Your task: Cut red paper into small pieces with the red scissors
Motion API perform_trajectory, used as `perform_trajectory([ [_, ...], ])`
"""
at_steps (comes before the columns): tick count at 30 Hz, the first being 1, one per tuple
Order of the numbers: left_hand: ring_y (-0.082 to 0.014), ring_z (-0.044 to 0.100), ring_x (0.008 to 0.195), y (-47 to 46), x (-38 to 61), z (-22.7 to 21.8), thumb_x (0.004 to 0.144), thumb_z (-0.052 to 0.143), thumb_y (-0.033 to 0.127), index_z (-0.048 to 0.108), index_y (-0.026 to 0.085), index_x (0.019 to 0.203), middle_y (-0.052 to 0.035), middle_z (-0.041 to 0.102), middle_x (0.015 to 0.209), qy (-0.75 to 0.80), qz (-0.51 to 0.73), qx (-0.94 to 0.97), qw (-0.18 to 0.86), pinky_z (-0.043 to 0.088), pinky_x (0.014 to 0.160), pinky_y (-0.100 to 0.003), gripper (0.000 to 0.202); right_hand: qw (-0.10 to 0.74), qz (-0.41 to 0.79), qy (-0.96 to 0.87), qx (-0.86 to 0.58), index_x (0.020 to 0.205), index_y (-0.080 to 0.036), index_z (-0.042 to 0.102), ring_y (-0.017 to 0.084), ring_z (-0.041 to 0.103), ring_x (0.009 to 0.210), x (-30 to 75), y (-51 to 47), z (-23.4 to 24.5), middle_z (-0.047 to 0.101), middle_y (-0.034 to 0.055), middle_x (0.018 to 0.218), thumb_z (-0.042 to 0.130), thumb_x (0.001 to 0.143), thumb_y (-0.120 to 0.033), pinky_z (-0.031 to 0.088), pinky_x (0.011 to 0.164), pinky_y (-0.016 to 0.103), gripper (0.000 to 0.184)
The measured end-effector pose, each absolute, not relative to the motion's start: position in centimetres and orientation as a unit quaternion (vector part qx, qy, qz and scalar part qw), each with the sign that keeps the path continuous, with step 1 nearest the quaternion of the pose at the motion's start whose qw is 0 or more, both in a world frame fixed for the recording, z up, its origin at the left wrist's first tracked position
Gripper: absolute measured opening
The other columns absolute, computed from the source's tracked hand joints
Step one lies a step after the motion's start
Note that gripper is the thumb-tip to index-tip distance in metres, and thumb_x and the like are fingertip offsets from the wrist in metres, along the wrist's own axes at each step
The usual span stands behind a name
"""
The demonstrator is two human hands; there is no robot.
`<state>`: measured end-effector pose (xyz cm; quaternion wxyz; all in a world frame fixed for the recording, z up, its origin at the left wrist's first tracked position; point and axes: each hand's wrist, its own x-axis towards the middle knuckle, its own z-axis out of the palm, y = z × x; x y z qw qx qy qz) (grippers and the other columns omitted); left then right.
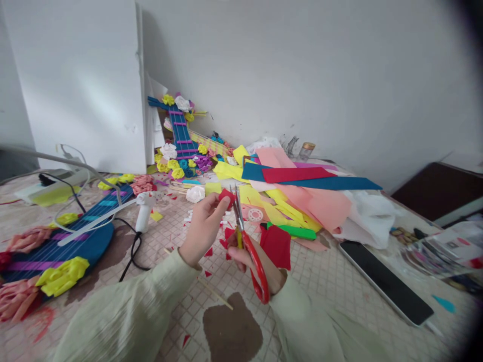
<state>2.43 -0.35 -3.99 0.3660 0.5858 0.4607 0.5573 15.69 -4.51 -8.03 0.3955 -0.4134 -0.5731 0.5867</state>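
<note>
Between the thumb and fingers of my left hand (206,223) is a small piece of red paper (226,197), held up over the middle of the table. My right hand (247,259) grips a pair of scissors (255,264) with red handles. Their blades point away from me and up, right beside the red piece; whether they touch it I cannot tell. Part of my right fingers is hidden by the handles. A larger red sheet (277,246) lies by my right wrist, and small red scraps (209,252) are scattered under my hands.
A glue gun (144,211) with a black cord and a blue flower-covered guitar shape (94,231) lie left. Another decorated guitar (183,136) leans at the back. Coloured paper strips (313,183) pile up behind my hands. At right are a phone (387,281) and a green cutter-like object (298,232).
</note>
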Motion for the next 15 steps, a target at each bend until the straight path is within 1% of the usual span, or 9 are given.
perform_trajectory([
  [2,-0.0129,0.049,0.066,-0.37,2.57,-4.13,0.083,0.051,0.034,0.056,0.015,0.073,0.0003,0.054,0.069,0.452,0.564,0.587,0.364,0.038,0.063,-0.025,0.023,0.383,0.596,-0.566,-0.421,0.083,-0.018,0.047,0.012,0.043,0.060,15.63,-4.55,-7.84,0.047,-0.0009,0.069,0.062,0.071,-0.045,0.034,0.054,0.027,0.033],
  [6,-0.0118,0.047,0.063,-0.47,2.84,-4.23,0.084,0.049,0.032,0.051,0.016,0.068,0.0022,0.049,0.064,0.452,0.574,0.585,0.352,0.037,0.059,-0.024,0.022,0.366,0.603,-0.561,-0.433,0.083,-0.018,0.043,0.010,0.037,0.056,15.47,-4.68,-7.46,0.043,-0.0027,0.067,0.060,0.069,-0.046,0.030,0.053,0.026,0.036],
  [11,-0.0114,0.044,0.060,-0.60,3.06,-4.34,0.084,0.047,0.030,0.047,0.017,0.064,0.0030,0.046,0.062,0.465,0.572,0.583,0.342,0.035,0.056,-0.023,0.023,0.360,0.609,-0.560,-0.431,0.084,-0.018,0.043,0.010,0.036,0.055,15.37,-4.70,-7.59,0.041,-0.0038,0.065,0.059,0.070,-0.041,0.029,0.053,0.026,0.031],
  [15,-0.0118,0.045,0.061,-0.59,3.15,-4.61,0.083,0.047,0.031,0.048,0.018,0.067,0.0026,0.047,0.064,0.455,0.566,0.592,0.350,0.036,0.056,-0.024,0.022,0.368,0.604,-0.563,-0.429,0.081,-0.019,0.043,0.010,0.036,0.054,15.43,-4.55,-7.64,0.041,-0.0043,0.062,0.058,0.071,-0.039,0.029,0.052,0.026,0.027],
])
